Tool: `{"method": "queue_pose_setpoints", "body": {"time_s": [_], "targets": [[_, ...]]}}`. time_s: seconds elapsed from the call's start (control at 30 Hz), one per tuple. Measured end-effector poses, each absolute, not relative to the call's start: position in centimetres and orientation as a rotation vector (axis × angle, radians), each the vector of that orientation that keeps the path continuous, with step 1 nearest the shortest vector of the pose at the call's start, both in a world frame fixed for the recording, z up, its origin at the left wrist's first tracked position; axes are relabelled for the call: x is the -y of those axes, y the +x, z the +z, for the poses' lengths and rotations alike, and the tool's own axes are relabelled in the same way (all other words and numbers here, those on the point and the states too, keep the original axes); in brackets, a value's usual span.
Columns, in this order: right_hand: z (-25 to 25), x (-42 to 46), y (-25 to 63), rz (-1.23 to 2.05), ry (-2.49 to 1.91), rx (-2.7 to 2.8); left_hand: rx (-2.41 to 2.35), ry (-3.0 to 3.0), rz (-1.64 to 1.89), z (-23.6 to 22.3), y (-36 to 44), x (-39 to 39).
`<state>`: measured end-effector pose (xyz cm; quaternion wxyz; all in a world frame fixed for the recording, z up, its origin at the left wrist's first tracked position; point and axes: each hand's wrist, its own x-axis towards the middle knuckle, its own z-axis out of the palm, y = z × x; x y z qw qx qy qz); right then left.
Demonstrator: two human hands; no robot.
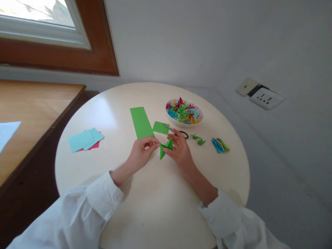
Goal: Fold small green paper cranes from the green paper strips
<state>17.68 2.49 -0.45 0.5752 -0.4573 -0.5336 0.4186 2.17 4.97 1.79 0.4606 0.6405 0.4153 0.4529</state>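
A green folded paper crane (166, 147) with pointed wings is held between both hands above the white round table (160, 207). My left hand (142, 152) pinches its left side between thumb and fingertips. My right hand (181, 148) grips its right side, thumb on the paper and fingers curled behind. Beyond the left hand lies a long green paper strip (142, 122). A smaller green paper piece (160, 127) is beside it, with scissors (183, 134) partly hidden behind my right hand.
A white bowl (181, 123) full of colourful folded paper cranes stands at the back. Small green cranes (198, 139) and a stack of coloured paper strips (220, 145) lie on the right. Light-blue and red paper sheets (85, 139) lie left. A wooden desk (38, 100) stands farther left.
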Motion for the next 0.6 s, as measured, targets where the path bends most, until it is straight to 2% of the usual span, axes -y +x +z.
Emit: {"method": "queue_pose_setpoints", "body": {"time_s": [0.1, 0.2, 0.6], "targets": [[-0.51, -2.54, 17.83, 1.185, -0.996, 1.202, -0.998, 1.538, 1.099, 1.80, 2.19, -4.96], [-0.45, -2.46, 17.87, 1.248, -0.969, 1.199, -0.975, 1.520, 1.100, 1.82, 2.24, -4.95], [0.16, -2.43, 17.65, 1.138, -1.025, 1.291, -0.946, 1.525, 1.053, 2.29, 2.21, -4.70]]}}
